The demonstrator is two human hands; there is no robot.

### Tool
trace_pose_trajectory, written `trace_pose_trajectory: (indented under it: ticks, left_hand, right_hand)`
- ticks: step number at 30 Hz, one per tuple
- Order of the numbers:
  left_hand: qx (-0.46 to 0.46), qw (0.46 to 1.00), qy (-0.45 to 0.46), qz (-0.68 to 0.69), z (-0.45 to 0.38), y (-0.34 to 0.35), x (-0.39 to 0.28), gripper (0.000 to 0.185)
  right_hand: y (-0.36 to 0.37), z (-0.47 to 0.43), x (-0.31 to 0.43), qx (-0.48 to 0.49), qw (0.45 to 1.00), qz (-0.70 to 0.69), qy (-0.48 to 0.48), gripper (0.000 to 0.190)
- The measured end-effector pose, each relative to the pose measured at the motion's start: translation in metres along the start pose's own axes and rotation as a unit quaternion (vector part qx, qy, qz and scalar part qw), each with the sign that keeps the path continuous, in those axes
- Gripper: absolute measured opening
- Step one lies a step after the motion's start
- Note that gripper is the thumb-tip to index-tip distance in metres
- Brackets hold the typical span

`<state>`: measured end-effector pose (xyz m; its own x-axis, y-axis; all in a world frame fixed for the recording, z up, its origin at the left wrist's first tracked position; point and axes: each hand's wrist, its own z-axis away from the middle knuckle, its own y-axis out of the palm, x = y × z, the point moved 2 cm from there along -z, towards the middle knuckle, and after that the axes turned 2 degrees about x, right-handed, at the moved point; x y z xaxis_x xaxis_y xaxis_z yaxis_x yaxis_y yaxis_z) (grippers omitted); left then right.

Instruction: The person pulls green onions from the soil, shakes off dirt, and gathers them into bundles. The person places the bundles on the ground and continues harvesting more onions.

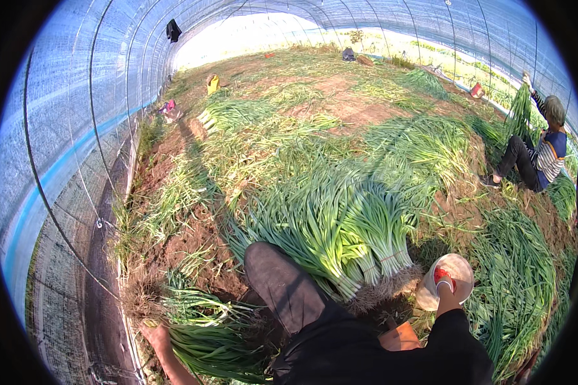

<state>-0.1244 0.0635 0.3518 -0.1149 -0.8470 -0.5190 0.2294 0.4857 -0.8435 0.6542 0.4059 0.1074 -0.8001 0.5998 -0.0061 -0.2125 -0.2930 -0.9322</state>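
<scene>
My left hand [158,336] is at the lower left, closed around a bunch of leek-like plants [207,349]. The bunch's brown roots [143,296] stick up past the hand, and its long leaves trail to the right. My right hand [444,283] reaches into a whitish plastic bucket [428,296]. Something red surrounds the fingers there, and whether they grip anything cannot be made out. Between the hands, past my bent knee, lie several bundles of the same plants [342,250], root ends towards me. A thin reddish tie crosses the stems of at least one bundle.
An orange object [400,337] sits below the bucket. More cut plants [510,284] are heaped to the right. Another person [549,149] sits at the far right, holding up plants. A tunnel greenhouse's netted wall [72,159] runs along the left, with bare soil [192,240] beside it.
</scene>
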Motion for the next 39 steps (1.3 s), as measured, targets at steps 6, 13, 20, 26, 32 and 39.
trace_pose_trajectory:
  ticks: [6, 13, 20, 26, 32, 39]
  left_hand:
    - [-0.126, 0.980, 0.131, 0.083, -0.039, 0.018, 0.043, 0.080]
    - [0.024, 0.998, -0.011, 0.064, -0.009, 0.018, -0.002, 0.096]
    - [-0.004, 0.996, 0.081, 0.041, -0.012, 0.023, 0.000, 0.080]
    - [0.011, 0.996, 0.091, 0.025, -0.015, 0.009, 0.018, 0.092]
    - [0.101, 0.973, 0.167, 0.126, -0.025, 0.024, -0.010, 0.086]
    - [0.142, 0.967, 0.165, 0.132, 0.002, 0.026, -0.021, 0.091]
  right_hand:
    - [-0.007, 0.016, -0.004, -0.052, 0.989, -0.119, 0.078, 0.023]
    - [-0.012, 0.016, -0.036, -0.089, 0.989, -0.085, 0.087, 0.023]
    - [-0.012, 0.016, -0.038, -0.109, 0.986, -0.084, 0.090, 0.022]
    - [-0.013, 0.023, -0.001, -0.194, 0.963, -0.185, 0.038, 0.022]
    - [-0.063, -0.023, 0.086, 0.181, 0.374, -0.860, -0.295, 0.046]
    - [-0.136, 0.438, 0.354, 0.048, 0.350, -0.414, -0.839, 0.072]
